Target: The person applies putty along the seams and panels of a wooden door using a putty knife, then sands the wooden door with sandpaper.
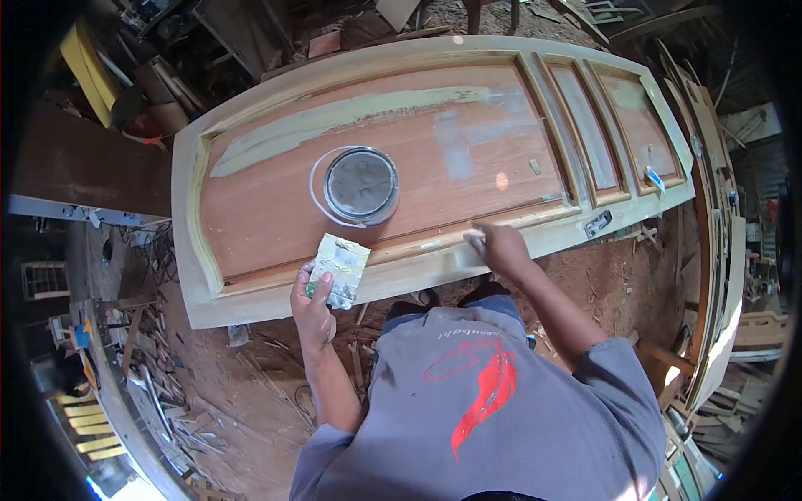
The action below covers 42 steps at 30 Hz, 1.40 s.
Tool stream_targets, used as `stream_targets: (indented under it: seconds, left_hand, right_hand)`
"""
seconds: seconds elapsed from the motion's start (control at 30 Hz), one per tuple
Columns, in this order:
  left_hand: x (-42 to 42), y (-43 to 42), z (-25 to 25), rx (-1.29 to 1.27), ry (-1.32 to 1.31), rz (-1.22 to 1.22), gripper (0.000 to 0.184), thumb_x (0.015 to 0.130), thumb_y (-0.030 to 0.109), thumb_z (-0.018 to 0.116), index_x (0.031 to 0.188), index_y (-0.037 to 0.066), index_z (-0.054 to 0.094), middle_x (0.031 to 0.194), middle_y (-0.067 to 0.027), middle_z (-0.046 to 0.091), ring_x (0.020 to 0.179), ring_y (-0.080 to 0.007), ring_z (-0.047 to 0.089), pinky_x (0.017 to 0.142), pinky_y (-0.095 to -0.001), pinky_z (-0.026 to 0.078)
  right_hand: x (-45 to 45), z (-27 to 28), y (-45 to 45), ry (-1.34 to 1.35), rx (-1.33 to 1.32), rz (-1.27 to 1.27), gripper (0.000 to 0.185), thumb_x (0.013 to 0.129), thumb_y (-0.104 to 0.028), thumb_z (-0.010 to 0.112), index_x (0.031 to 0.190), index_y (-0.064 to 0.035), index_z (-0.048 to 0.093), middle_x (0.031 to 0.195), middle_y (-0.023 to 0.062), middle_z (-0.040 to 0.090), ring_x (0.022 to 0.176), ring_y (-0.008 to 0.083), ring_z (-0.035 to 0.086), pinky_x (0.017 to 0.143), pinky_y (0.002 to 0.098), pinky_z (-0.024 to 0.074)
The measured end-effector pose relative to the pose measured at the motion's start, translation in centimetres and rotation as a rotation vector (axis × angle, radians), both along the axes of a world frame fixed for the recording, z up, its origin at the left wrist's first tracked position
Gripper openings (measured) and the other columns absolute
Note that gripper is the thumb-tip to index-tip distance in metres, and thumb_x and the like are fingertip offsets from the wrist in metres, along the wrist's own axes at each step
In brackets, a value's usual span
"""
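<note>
My left hand is closed around a small flat board smeared with pale yellow and white filler; a bit of green shows by the fingers. My right hand is closed above the near edge of a panelled wooden door. A pale flat scraper, blurred, appears to stick out from its fingers. On the large reddish panel, just beyond the small board, stands an open can of grey paste with a wire handle. Pale yellow filler streaks the panel's far side.
On the door's right part lie a blue-and-white tool and a dark metal tool, perhaps a plane. A small yellowish block rests on the panel. Wood scraps litter the floor; boards lean at the right.
</note>
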<state>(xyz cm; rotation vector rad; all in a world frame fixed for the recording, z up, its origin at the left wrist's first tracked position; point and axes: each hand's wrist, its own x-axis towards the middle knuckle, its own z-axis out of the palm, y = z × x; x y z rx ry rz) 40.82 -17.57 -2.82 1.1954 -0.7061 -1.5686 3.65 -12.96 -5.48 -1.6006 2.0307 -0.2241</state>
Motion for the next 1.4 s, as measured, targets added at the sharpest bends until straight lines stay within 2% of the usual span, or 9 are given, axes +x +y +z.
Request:
stream_targets:
  seconds: [0.07,0.1,0.23,0.33,0.47,0.6,0.77,1.27,1.4]
  left_hand:
    - [0.3,0.3,0.0,-0.007,-0.018,0.006,0.033,0.100,0.004,0.071,0.132,-0.001,0.062,0.119,-0.0093,0.073,0.105,-0.0153,0.072,0.095,-0.0319,0.059]
    - [0.4,0.4,-0.2,-0.013,-0.028,0.008,0.033,0.100,0.004,0.071,0.131,-0.002,0.062,0.119,-0.0092,0.073,0.105,-0.0151,0.072,0.095,-0.0318,0.059]
    - [0.7,1.1,0.3,-0.035,-0.057,0.036,0.032,0.100,0.005,0.071,0.131,-0.002,0.062,0.119,-0.0091,0.073,0.106,-0.0146,0.071,0.096,-0.0316,0.057]
    - [0.6,1.8,0.9,-0.041,-0.066,0.069,0.032,0.100,0.005,0.072,0.130,-0.002,0.062,0.119,-0.0090,0.073,0.105,-0.0145,0.071,0.096,-0.0313,0.057]
    - [-0.1,3.1,1.4,-0.056,-0.081,0.133,0.033,0.100,0.006,0.072,0.131,-0.002,0.063,0.118,-0.0088,0.073,0.104,-0.0142,0.071,0.095,-0.0309,0.057]
    - [-0.9,4.7,2.5,-0.029,-0.118,0.181,0.033,0.100,0.006,0.072,0.131,-0.003,0.063,0.117,-0.0090,0.074,0.103,-0.0141,0.072,0.095,-0.0307,0.057]
    - [-2.3,6.8,4.2,-0.012,-0.179,0.280,0.034,0.100,0.005,0.071,0.131,-0.004,0.063,0.117,-0.0093,0.073,0.102,-0.0147,0.071,0.093,-0.0312,0.057]
    - [0.0,5.0,4.3,0.016,-0.151,0.281,0.035,0.099,0.005,0.072,0.132,-0.003,0.063,0.117,-0.0100,0.074,0.103,-0.0156,0.071,0.094,-0.0312,0.057]
    - [3.8,1.2,3.5,0.031,-0.133,0.187,0.034,0.099,0.004,0.072,0.131,-0.004,0.063,0.117,-0.0094,0.074,0.102,-0.0140,0.070,0.094,-0.0298,0.056]
  right_hand:
    - [0.2,2.0,-1.6,-0.239,0.027,-0.126,0.051,0.102,-0.041,0.074,0.131,0.0009,0.072,0.097,0.0228,0.079,0.088,0.0350,0.077,0.074,0.0459,0.0592]
    - [0.9,1.4,-1.6,-0.526,-0.130,-0.130,0.053,0.100,-0.041,0.079,0.131,0.0017,0.072,0.098,0.0170,0.079,0.087,0.0240,0.076,0.072,0.0407,0.0594]
    - [1.6,1.4,-1.9,-0.978,0.123,-0.156,0.041,0.104,-0.030,0.076,0.131,-0.0001,0.071,0.096,0.0059,0.075,0.082,0.0106,0.068,0.066,0.0288,0.0579]
    - [2.0,1.4,-2.0,-1.120,0.192,-0.114,0.037,0.106,-0.026,0.072,0.133,-0.0003,0.070,0.098,0.0077,0.076,0.081,0.0104,0.068,0.065,0.0278,0.0577]
    - [1.9,-3.6,-2.6,-1.136,0.176,0.030,0.039,0.110,-0.027,0.065,0.137,0.0004,0.068,0.106,0.0066,0.076,0.094,0.0143,0.068,0.084,0.0327,0.0561]
    - [3.6,-5.9,-3.3,-0.707,-0.069,0.273,0.037,0.110,-0.025,0.062,0.140,-0.0052,0.069,0.113,0.0182,0.072,0.105,0.0273,0.067,0.092,0.0397,0.0526]
    - [6.4,-9.7,-3.7,-0.424,-0.358,0.431,0.041,0.091,-0.010,0.071,0.132,-0.0077,0.072,0.123,0.0241,0.065,0.116,0.0430,0.060,0.104,0.0520,0.0494]
    - [8.7,-10.5,-5.1,-0.311,-0.166,0.680,0.029,0.091,-0.016,0.072,0.117,-0.0081,0.080,0.115,0.0213,0.066,0.119,0.0407,0.060,0.108,0.0491,0.0491]
    - [8.2,-8.7,-6.9,-0.341,0.141,0.720,0.048,0.085,-0.023,0.078,0.131,-0.0077,0.072,0.121,0.0247,0.068,0.120,0.0422,0.064,0.110,0.0474,0.0497]
